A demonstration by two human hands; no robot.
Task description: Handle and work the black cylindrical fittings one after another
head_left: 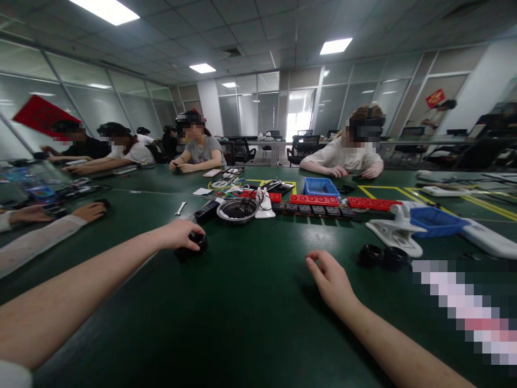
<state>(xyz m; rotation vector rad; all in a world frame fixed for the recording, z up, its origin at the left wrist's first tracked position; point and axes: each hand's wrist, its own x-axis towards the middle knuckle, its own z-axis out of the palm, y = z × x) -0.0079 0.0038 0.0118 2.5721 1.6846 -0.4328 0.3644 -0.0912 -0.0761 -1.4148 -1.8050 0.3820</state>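
My left hand (pixel 183 236) reaches in from the left, its fingers and thumb closed over a black round ring-like piece (pixel 202 245) on the green table (pixel 250 312). The fingers cover part of that piece, and its exact kind is unclear. On the table to the right rests my right hand (pixel 329 275), loosely curled with a small gap between thumb and fingers; nothing shows in it. Nearest to it, further right, sit two similar black round pieces (pixel 370 256), side by side. Beyond my left hand lies a small wrench (pixel 180 208).
Across the middle stand a metal bowl (pixel 237 220), a white clip stand (pixel 264 205), red power strips (pixel 315 200) and a blue tray (pixel 321 187). A white clamp base (pixel 398 231) and a blue basket (pixel 438 222) lie right. A co-worker's hand (pixel 91 211) rests left; others sit opposite.
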